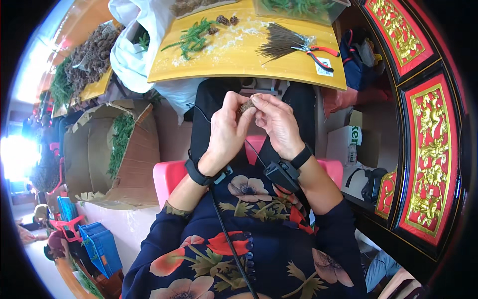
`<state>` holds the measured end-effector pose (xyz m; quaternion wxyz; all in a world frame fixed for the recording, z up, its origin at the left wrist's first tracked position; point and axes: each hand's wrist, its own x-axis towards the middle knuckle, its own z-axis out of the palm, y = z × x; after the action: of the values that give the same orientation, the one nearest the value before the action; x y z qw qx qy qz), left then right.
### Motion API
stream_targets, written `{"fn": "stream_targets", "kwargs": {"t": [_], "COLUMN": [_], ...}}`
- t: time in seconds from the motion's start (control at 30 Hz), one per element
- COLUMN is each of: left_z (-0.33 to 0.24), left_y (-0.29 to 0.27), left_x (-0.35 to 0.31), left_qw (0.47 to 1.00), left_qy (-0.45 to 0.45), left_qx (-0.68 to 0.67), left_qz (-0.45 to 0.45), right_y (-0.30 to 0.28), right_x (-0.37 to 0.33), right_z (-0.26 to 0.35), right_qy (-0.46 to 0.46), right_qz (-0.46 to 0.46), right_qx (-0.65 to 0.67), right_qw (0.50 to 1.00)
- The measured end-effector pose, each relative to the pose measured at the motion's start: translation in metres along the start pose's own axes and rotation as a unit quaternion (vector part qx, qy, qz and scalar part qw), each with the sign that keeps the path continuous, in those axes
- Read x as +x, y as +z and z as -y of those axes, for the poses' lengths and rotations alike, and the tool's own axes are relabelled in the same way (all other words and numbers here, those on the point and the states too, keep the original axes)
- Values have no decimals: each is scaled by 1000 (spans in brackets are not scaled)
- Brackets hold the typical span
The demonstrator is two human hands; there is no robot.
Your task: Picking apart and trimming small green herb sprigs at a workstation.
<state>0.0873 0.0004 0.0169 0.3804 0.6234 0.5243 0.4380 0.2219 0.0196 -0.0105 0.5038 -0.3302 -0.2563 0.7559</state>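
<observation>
Just beyond my lap, near the front edge of the yellow table, my two hands meet at a small brown pine cone. My left hand is closed around the cone, with its thumb and fingers pressed on it. The thumb and fingertips of my right hand pinch the cone from the other side. Fingers cover much of it, and I cannot make out any wire on it. On the table lie green artificial pine sprigs, loose pine cones, a bundle of dark wire stems and red-handled pliers.
White flakes are scattered over the table. A clear bin of greenery stands at its far right. To my left are a white sack and a cardboard box with greenery. A carved red-and-gold panel stands at right.
</observation>
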Motion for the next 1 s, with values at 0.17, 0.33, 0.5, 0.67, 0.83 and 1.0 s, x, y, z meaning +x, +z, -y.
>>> {"fn": "stream_targets", "kwargs": {"t": [0.17, 0.33, 0.5, 0.67, 0.83, 1.0], "left_z": [11, 57, 98, 113, 111, 68], "left_y": [-31, -119, -172, -159, -170, -138], "left_x": [37, 150, 225, 239, 242, 214], "left_qw": [996, 948, 876, 896, 938, 973], "left_qy": [29, 32, -12, -79, -130, -113], "left_qx": [27, 294, 459, 431, 320, 193], "left_qz": [84, -114, -152, -74, -17, -56], "right_y": [-5, -7, -5, -10, -11, -13], "right_x": [1, 3, 2, 1, -1, 2], "right_z": [10, 12, 13, 16, 20, 17], "right_qy": [6, 2, 17, 16, 15, 7], "right_qz": [-10, -1, 3, 2, -8, -11], "right_qx": [46, 79, 79, 102, 109, 100], "right_qw": [999, 997, 997, 995, 994, 995]}}
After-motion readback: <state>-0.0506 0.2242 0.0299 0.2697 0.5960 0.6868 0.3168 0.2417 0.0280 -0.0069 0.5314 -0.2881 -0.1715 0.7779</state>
